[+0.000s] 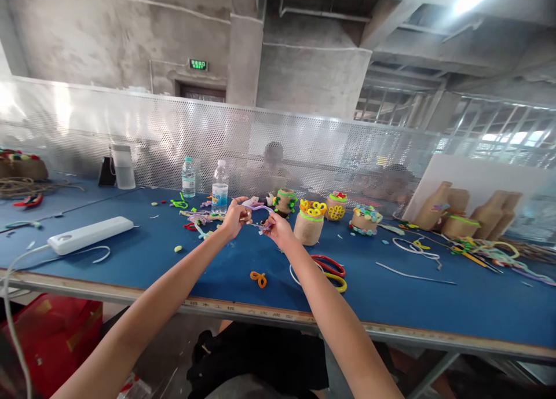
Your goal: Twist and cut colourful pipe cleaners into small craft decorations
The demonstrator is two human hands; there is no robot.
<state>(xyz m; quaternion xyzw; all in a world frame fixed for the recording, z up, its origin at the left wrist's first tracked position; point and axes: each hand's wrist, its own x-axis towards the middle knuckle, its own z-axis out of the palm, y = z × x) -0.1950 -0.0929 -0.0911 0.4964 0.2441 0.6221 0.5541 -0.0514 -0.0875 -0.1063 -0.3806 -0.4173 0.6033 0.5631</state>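
Pinching lilac pipe cleaner (257,205) — left hand (234,217) and right hand (274,231), fingertips pressed onto it, held in air above blue worktable (417,306) | burlap-wrapped jar (309,228) just beyond right hand | orange pipe-cleaner bow (258,279), red-yellow pipe-cleaner loops (329,273) on table nearer person

- A bent pipe cleaner (258,205) is held between the left hand (234,218) and the right hand (278,231), above the bench (391,312).
- A water bottle (219,187) is placed just behind the left hand.
- Twine-wrapped jars (311,225) are set behind and right of the right hand.
- A power strip (89,235) is laid well left of the left hand.
- A pipe-cleaner bow (258,279) is placed before the hands.
- Pipe-cleaner loops (329,266) are placed before the right hand.
- A perforated metal screen (174,132) is set up behind the hands, beyond the bench.
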